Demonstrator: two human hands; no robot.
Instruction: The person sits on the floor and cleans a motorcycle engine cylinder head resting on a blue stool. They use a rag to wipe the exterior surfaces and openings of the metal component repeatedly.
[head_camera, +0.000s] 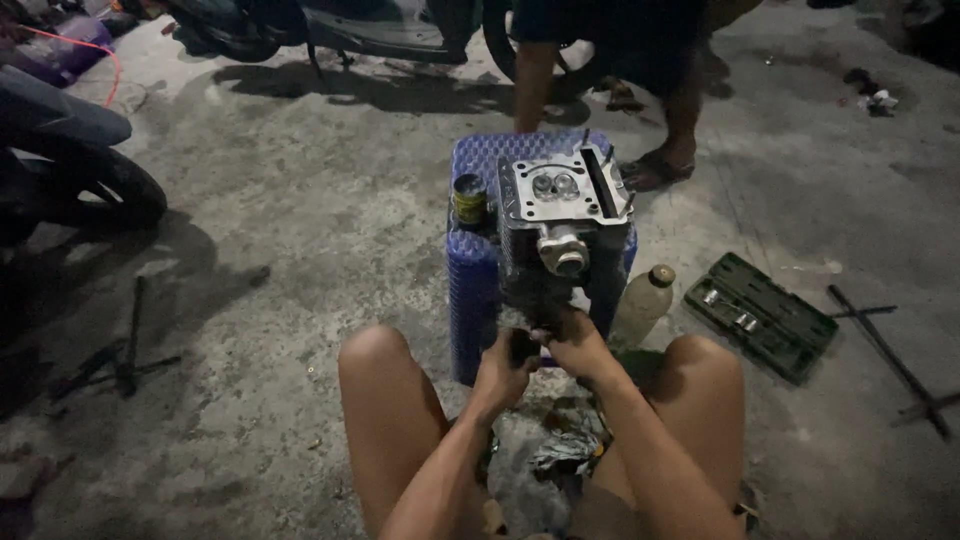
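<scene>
The engine cylinder head (562, 215) sits atop the blue plastic stool (478, 270) at centre frame, a small tin can (469, 198) beside it. It looks like heavy, rigid cast metal, likely oily; best gripped low by its solid body. The left hand (508, 368) is clenched round a dark tool handle; the right hand (578, 342) grasps the head's underside. A plastic bottle (643, 300) and green socket case (760, 315) lie to the right.

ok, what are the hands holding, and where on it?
Both the left hand and the right hand are on a dark part at the near, lower end of the engine cylinder head, which lies on a blue stool. The exact grip is too dark to tell.
</scene>
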